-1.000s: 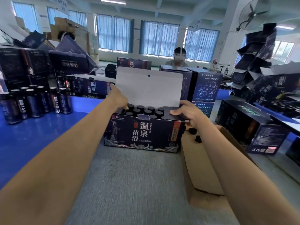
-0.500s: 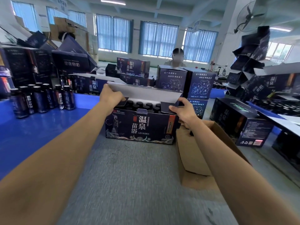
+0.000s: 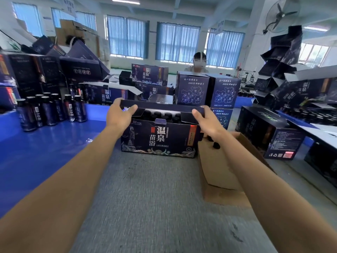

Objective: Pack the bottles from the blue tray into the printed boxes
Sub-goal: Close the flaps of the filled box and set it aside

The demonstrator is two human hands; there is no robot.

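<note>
The printed box (image 3: 158, 141) stood on the grey mat (image 3: 145, 198), its lid (image 3: 164, 106) lying almost flat over the bottle caps (image 3: 160, 115) inside. The left hand (image 3: 119, 116) pinched the lid's left end, thumb beneath. The right hand (image 3: 207, 122) pinched its right end. More bottles (image 3: 51, 110) stood left of the box on the blue tray (image 3: 36, 152).

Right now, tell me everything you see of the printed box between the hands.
The printed box is dark blue cardboard with white Chinese characters, a red label and pale line art along the bottom. It stands upright on the grey mat, top open, black bottle caps showing inside. Its lid hangs low over the opening, not yet tucked; the left hand and right hand pinch its ends.
</note>
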